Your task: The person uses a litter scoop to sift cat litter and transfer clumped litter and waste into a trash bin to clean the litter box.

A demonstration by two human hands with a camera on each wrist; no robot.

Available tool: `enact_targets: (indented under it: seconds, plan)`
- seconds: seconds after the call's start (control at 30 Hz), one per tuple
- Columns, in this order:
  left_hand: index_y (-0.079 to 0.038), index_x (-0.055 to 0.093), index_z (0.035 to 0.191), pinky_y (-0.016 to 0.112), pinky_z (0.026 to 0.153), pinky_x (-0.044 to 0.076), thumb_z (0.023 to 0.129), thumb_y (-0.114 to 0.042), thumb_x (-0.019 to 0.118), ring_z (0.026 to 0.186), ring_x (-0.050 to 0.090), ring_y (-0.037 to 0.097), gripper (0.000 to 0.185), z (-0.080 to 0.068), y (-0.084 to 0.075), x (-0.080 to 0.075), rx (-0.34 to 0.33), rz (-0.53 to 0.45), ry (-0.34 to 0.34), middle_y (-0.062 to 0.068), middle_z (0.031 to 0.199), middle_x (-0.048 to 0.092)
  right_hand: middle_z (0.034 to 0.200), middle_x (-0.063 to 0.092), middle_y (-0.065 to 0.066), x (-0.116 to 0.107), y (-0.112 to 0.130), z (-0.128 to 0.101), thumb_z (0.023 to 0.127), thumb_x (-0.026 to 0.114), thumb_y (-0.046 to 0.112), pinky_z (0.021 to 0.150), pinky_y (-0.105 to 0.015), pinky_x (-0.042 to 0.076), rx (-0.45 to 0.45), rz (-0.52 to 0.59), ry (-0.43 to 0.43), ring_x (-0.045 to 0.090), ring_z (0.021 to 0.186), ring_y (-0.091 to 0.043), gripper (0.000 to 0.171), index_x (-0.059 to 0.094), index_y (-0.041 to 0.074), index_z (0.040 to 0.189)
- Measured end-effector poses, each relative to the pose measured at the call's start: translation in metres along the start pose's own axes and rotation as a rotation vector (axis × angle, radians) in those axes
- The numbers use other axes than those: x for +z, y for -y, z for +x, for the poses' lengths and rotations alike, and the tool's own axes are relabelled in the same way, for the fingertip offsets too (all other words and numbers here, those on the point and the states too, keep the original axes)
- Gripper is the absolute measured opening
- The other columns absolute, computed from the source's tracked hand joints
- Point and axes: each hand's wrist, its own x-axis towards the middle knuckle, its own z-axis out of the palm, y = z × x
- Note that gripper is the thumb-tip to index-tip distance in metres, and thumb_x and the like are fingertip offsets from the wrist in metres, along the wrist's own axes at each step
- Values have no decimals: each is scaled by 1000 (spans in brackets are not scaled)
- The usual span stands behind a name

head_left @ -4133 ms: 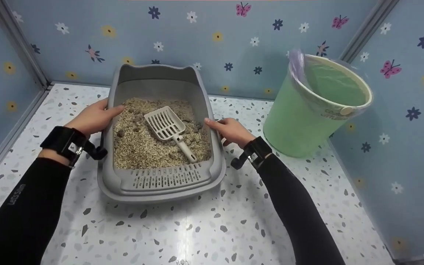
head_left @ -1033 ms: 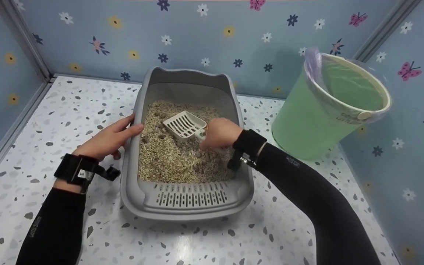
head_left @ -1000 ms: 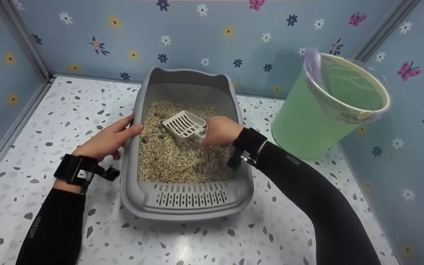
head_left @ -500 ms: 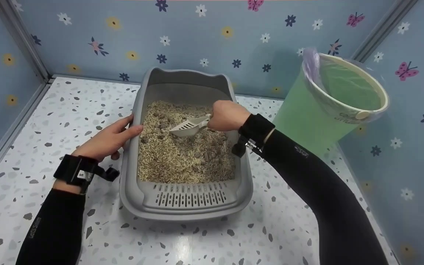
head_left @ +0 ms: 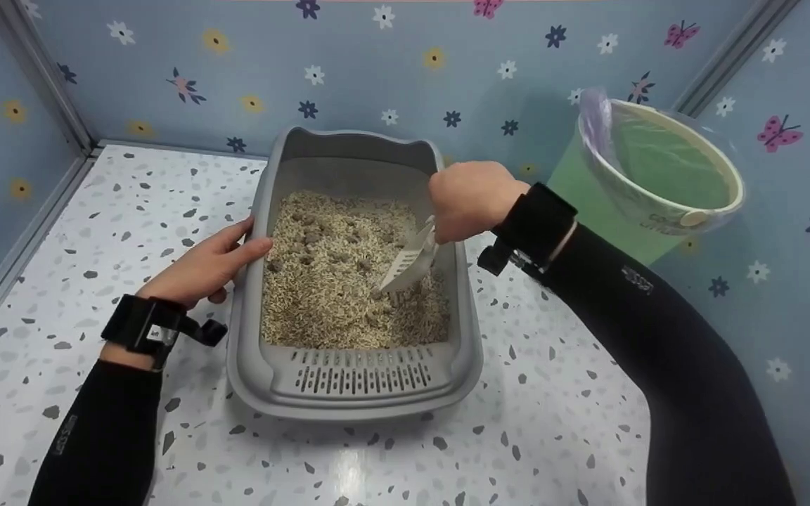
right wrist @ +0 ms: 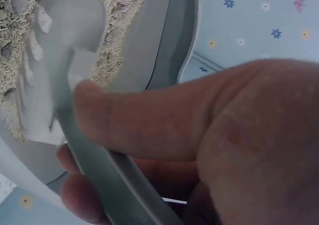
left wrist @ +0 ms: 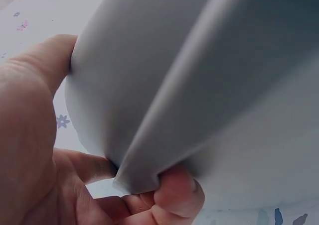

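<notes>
— What has just changed?
— My left hand [head_left: 204,267] hasn't shifted; its fingers hook under the left rim of the litter box [head_left: 245,351]. The slotted litter scoop [head_left: 405,267], its handle gripped in my right hand [head_left: 472,200], has swung from the middle of the litter [head_left: 328,309] to the right side, its bowl now tipped steeply downward.

— Meaning what for the work?
— I'd judge the sifting under way but unfinished: dark clumps [head_left: 310,232] remain in the litter. Whether the scoop carries any, I can't tell.

— Any writing?
— Nearest, lettering [head_left: 66,434] on my left sleeve [head_left: 95,450], too blurred to read; then a small label [head_left: 155,332] on that wrist strap [head_left: 129,323], also illegible. Farthest, print [head_left: 661,226] on the green, bag-lined bin [head_left: 602,204], too faint to spell out.
</notes>
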Motion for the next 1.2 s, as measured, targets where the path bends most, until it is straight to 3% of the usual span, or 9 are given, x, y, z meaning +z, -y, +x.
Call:
enact_targets:
  seconds: [0.23, 0.53, 0.83, 0.93, 1.2]
  plan:
    - [-36, 11, 181, 24, 51, 39, 113, -66, 53, 78, 46, 18, 86, 1, 0, 0, -4, 0, -6, 21, 145, 55, 64, 33, 7, 5, 13, -18, 70, 58, 4, 49, -36, 33, -73, -81, 17, 35, 61, -15, 28, 38, 23, 65]
    - [-34, 6, 181, 24, 51, 36, 114, -64, 51, 71, 41, 14, 86, 5, 0, -3, -7, 3, -14, 23, 153, 49, 64, 30, 8, 27, 25, -9, 74, 58, 2, 47, -37, 35, -112, -199, 41, 35, 58, -14, 31, 38, 23, 64]
    - [-35, 6, 181, 23, 49, 37, 115, -61, 51, 71, 42, 13, 84, 4, 2, 1, -11, -6, -13, 17, 125, 54, 64, 37, 6, 54, 9, -9, 74, 60, 3, 48, -37, 41, -125, -119, -37, 43, 60, -16, 29, 41, 22, 65]
    - [-37, 6, 181, 23, 50, 38, 115, -61, 51, 73, 44, 14, 83, 3, 1, 0, -21, 1, -21, 18, 132, 54, 64, 39, 6, 61, 7, -10, 72, 60, 2, 48, -37, 41, -122, -107, -57, 44, 60, -16, 29, 42, 22, 65]
    - [-36, 5, 181, 23, 50, 37, 115, -62, 51, 71, 42, 13, 84, 4, 4, 2, -29, 13, -8, 24, 150, 51, 65, 44, 5, 81, 7, -8, 78, 64, 5, 48, -38, 44, -133, -53, -113, 47, 60, -18, 30, 43, 22, 66]
